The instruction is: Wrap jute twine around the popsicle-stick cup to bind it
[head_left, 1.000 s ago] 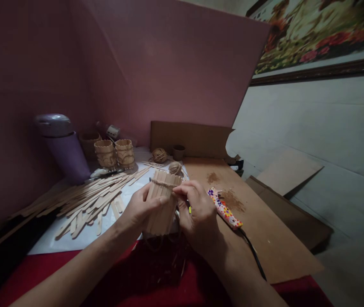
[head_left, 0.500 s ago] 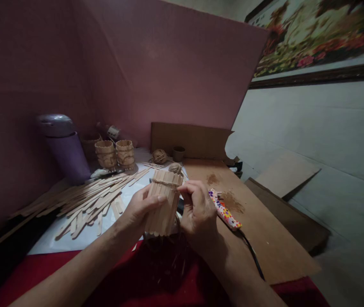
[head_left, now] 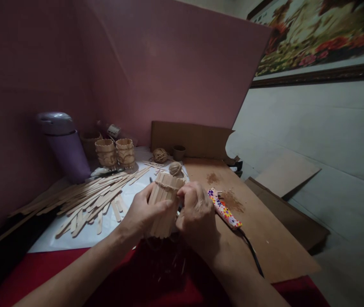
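Note:
My left hand [head_left: 142, 213] is wrapped round a cup made of upright wooden craft sticks [head_left: 165, 195], thumb across its front. The cup tilts slightly over the red cloth. Near its top runs a band of jute twine [head_left: 166, 186]. On the right side of the cup, my right hand [head_left: 197, 215] is closed, thumb and forefinger pinched at the twine by the rim; the fingertips are partly hidden. Faint loops of twine hang in shadow below the cup. Just behind stands a small ball of twine [head_left: 175, 168].
Loose craft sticks [head_left: 95, 200] fan out on white paper at left. Behind them are two finished stick cups [head_left: 125, 153] and a purple flask [head_left: 68, 149]. A flower-patterned glue gun [head_left: 223, 209] with a black cord lies on the brown board [head_left: 265, 243] at right.
The cup has turned and tilted slightly in my left hand, whose thumb now reaches further across it. My right hand has rolled inward, staying at the cup's right side.

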The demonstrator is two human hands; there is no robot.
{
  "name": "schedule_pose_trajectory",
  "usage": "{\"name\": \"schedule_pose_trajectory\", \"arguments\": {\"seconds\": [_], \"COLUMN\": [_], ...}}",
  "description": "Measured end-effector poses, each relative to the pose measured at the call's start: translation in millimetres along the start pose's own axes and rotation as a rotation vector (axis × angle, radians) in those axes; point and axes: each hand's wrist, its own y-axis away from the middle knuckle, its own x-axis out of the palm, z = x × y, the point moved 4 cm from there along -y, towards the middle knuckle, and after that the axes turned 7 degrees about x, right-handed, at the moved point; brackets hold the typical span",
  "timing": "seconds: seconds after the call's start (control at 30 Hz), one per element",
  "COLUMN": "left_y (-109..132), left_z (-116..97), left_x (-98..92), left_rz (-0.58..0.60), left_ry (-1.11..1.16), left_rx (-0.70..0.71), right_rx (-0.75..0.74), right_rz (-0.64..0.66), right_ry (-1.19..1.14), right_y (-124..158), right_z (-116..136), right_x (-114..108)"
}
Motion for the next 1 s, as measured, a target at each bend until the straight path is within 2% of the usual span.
{"name": "schedule_pose_trajectory", "arguments": {"seconds": [0.1,0.2,0.37,0.57,0.7,0.87,1.0], "left_y": [4,5,2,-1,0,4,6], "left_z": [0,1,4,3,0,-1,-2], "left_x": [4.0,5.6,2.1,-1.9,-0.3,6.9,10.7], "left_rz": [0.031,0.075,0.072,0.040,0.033,0.090,0.132], "left_ry": [0.074,0.181,0.218,0.111,0.056,0.156,0.248], "left_rx": [-0.068,-0.130,-0.147,-0.078,-0.062,-0.142,-0.183], "right_rx": [0.016,0.111,0.163,0.124,0.059,0.005,0.097], "right_rz": [0.001,0.018,0.018,0.061,0.061,0.026,-0.013], "right_ry": [-0.007,-0.146,-0.276,-0.262,-0.151,-0.048,-0.174], "right_y": [0,0,-1,-1,-1,0,0], "right_z": [-1,-4,-4,-4,-2,0,-2], "right_x": [0,-1,-4,-1,-1,-1,-3]}}
